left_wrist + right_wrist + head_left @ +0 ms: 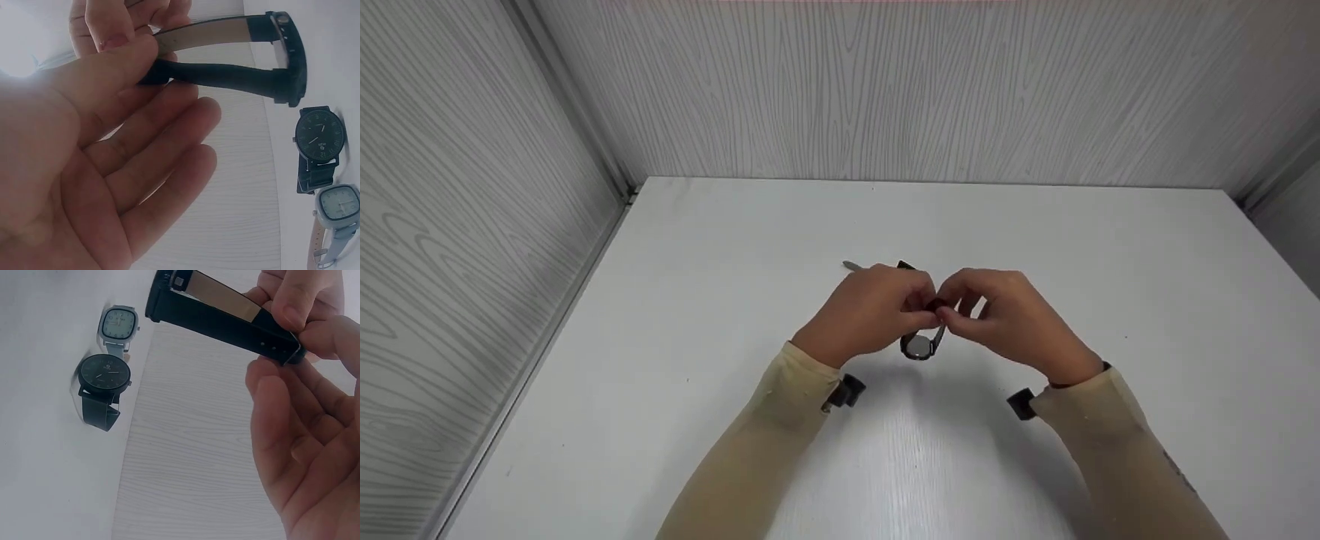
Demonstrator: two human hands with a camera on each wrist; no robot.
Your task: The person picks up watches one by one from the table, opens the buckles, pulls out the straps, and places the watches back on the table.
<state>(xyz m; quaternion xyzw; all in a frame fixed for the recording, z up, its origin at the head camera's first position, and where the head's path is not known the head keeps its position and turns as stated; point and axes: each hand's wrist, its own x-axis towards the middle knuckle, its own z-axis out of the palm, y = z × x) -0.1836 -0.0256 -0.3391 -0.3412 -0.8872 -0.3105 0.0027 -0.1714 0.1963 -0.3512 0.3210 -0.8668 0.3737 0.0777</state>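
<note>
Both hands pinch the strap ends of a wristwatch (919, 346) with a black strap, held above the table. In the left wrist view the strap (225, 77) forms a loop with a paler inner side, the case at its far end. My left hand (870, 311) holds the strap between thumb and index finger, its other fingers loosely extended. My right hand (1005, 319) grips the strap's end near the buckle (295, 354), fingertips close to the left hand's. Fingers partly cover the buckle, so whether it is fastened I cannot tell.
A round black watch (319, 135) lies on the white table (735, 247) beside a squarish pale watch (338, 202) with a grey-blue strap. In the head view the left hand mostly hides them. Wood-grain panels (847, 90) stand at the back and sides.
</note>
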